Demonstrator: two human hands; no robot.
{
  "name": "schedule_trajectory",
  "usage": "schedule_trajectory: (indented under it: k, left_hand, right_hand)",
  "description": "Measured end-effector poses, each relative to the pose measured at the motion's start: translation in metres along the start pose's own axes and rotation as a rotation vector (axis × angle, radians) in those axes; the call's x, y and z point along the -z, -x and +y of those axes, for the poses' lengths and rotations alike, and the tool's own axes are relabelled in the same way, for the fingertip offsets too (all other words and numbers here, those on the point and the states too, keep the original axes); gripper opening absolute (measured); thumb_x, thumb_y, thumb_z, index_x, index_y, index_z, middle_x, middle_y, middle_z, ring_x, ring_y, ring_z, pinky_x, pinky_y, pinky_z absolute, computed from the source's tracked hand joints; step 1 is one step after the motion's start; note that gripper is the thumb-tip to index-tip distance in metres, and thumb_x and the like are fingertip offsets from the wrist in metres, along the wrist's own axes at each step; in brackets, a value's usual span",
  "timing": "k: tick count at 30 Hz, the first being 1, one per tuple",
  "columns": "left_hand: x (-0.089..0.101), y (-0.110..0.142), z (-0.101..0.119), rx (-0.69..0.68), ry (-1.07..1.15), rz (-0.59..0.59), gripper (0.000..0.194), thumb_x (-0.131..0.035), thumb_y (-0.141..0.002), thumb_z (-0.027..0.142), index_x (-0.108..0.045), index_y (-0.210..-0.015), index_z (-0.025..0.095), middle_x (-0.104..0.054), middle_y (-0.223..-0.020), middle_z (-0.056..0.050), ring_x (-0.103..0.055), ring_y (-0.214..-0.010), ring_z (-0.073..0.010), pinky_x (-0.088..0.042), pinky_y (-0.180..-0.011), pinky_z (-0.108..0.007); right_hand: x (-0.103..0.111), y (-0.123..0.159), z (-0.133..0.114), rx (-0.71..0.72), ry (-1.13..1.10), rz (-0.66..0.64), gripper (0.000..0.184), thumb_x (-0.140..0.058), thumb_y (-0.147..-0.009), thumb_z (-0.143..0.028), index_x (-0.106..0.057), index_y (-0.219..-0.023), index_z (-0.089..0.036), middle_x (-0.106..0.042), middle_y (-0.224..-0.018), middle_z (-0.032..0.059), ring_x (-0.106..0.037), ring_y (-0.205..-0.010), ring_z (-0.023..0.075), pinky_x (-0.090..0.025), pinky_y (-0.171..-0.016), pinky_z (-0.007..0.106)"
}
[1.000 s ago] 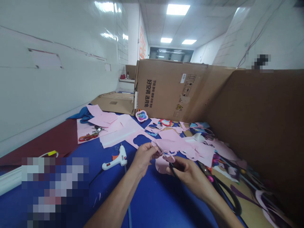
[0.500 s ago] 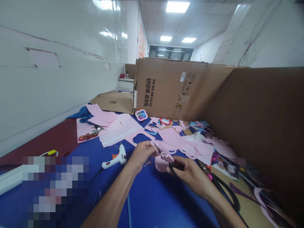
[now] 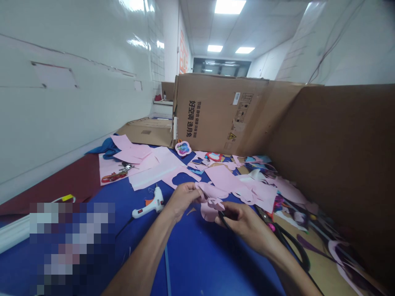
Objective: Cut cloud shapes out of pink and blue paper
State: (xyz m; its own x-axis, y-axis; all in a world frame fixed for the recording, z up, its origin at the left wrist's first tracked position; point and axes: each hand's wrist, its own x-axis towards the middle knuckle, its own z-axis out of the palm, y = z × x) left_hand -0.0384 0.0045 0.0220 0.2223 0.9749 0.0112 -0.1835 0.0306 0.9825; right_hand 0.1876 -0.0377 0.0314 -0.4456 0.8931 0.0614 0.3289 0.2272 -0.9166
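Observation:
My left hand (image 3: 182, 199) pinches the edge of a pink paper sheet (image 3: 212, 191) just above the blue table (image 3: 197, 255). My right hand (image 3: 242, 220) is closed round small black scissors (image 3: 222, 218), whose blades meet the same pink sheet. A rounded pink cut-out (image 3: 210, 210) hangs from the sheet between the two hands. Both forearms reach in from the lower edge of the view.
A white hot-glue gun (image 3: 149, 204) lies left of my hands. Pink sheets and scraps (image 3: 148, 164) cover the table behind. Large black scissors (image 3: 290, 246) lie to the right. Tall cardboard boxes (image 3: 222, 113) wall off the back and right side. Red-handled pliers (image 3: 112, 177) lie far left.
Both hands and the pink sheet have shifted slightly lower and closer to me; the grip on paper and scissors is unchanged.

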Motion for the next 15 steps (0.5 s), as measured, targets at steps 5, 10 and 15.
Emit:
schedule_trajectory:
  k: [5,10,15]
  left_hand:
    - [0.0023,-0.0003,0.0004,-0.004,-0.009,-0.025,0.012,-0.072,-0.072,0.028,-0.073,-0.070,0.017,-0.073,-0.072,-0.004,-0.060,-0.066,-0.0127,-0.045,-0.070,-0.026]
    - [0.0013,0.0015,0.0027,0.021,0.005,-0.013,0.012,-0.076,-0.070,0.029,-0.074,-0.069,0.016,-0.073,-0.070,-0.004,-0.061,-0.064,-0.0127,-0.046,-0.069,-0.026]
    - [-0.0037,0.0000,-0.0034,0.032,0.085,0.044,0.022,-0.081,-0.071,0.036,-0.072,-0.072,0.017,-0.075,-0.073,-0.006,-0.066,-0.067,-0.0145,-0.050,-0.071,-0.027]
  right_hand:
    - [0.0000,0.0003,-0.0006,-0.005,0.011,-0.004,0.029,-0.075,-0.091,-0.043,-0.082,-0.104,-0.018,-0.073,-0.085,0.0023,-0.059,-0.076,0.0196,-0.042,-0.066,0.028]
    - [-0.0006,0.0009,-0.0031,-0.016,-0.021,-0.022,0.033,-0.074,-0.091,-0.043,-0.083,-0.111,-0.018,-0.076,-0.092,0.0043,-0.063,-0.082,0.0217,-0.046,-0.071,0.029]
    - [-0.0002,-0.0012,-0.0002,-0.013,-0.012,0.016,0.034,-0.076,-0.090,-0.043,-0.083,-0.113,-0.019,-0.078,-0.093,0.0043,-0.066,-0.085,0.0233,-0.049,-0.074,0.029]
